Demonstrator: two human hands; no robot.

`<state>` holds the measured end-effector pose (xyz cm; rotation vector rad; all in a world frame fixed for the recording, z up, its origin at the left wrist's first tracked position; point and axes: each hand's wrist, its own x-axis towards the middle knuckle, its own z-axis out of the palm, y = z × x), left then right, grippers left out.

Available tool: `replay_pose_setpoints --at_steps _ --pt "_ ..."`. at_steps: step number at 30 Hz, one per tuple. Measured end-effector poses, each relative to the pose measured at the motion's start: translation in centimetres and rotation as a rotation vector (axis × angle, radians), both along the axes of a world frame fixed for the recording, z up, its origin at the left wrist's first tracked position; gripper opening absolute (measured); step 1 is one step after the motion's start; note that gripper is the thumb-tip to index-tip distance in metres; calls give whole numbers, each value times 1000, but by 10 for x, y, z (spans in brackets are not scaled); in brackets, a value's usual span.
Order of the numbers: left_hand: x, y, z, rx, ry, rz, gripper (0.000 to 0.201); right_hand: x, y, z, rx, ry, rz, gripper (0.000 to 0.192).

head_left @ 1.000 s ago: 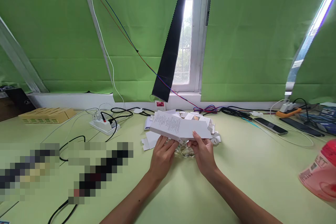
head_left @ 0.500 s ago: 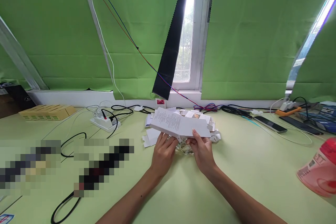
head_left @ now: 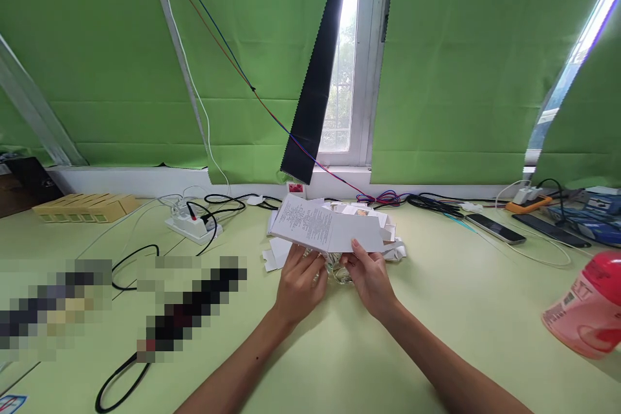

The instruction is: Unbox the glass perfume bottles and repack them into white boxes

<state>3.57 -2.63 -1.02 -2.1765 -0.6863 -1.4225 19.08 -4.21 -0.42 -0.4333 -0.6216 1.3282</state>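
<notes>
Getting bright daylight through the window (head_left: 339, 77) at upper centre, glaring there; bending at the edges; showing pixelated blocks at lower left.

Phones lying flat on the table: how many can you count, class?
2. One phone lies at the right, near the back edge; a second, darker phone lies just right of it. Others may be hidden under the cables.

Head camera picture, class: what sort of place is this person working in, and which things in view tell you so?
Probably an indoor work desk by a window, perhaps a makeshift packing station. Clues: both hands hold a flat white printed carton over a heap of similar ones, and a power strip, cables and phones lie along the pale green table.
</notes>
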Motion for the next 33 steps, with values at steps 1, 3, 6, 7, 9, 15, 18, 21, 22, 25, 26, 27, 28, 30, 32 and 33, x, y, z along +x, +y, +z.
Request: replay_pose_setpoints --at_steps 1,3,6,7,9,15,18,21,22,25,26,27,28,30,32,33 --pt "0 0 0 4 -14 -13 23 0 0 0 5 14 18 24" --pt "-1 -1 1 13 -47 -39 24 1 0 0 12 36 47 25" --pt "-1 -3 2 -3 -91 -91 23 2 -1 2 16 29 69 29" --pt "-2 -3 2 -18 -104 -111 22 2 -2 2 17 18 75 29" --pt "-3 -5 4 -62 -133 -153 19 2 -3 4 19 10 83 25" --pt "-8 -10 4 -201 -231 -211 8 4 -1 4 -7 51 126 29" --pt "-9 -9 2 -297 -314 -241 17 5 0 4 -16 54 131 30" --pt "-10 -9 1 -423 -395 -312 30 6 1 4 -9 52 143 30" --pt "-11 -8 1 -470 -420 -339 35 6 1 4 -6 53 150 30" --pt "-12 -6 -1 -628 -491 -415 46 8 1 3 -6 58 164 30" --pt "-13 -5 -2 -677 -515 -440 48 8 2 3 -8 58 165 31" --pt "-13 -5 -3 -719 -544 -465 50 8 2 3 -9 54 165 31" --pt "-13 -4 -4 -753 -577 -493 52 8 2 3 -9 48 166 32" --pt "-13 -2 -2 -817 -647 -562 57 9 3 3 -3 31 163 31" --pt "-12 -2 3 -908 -715 -659 62 10 4 3 -5 20 152 30" --pt "-12 -3 6 -968 -738 -723 65 10 4 3 -9 19 146 29"
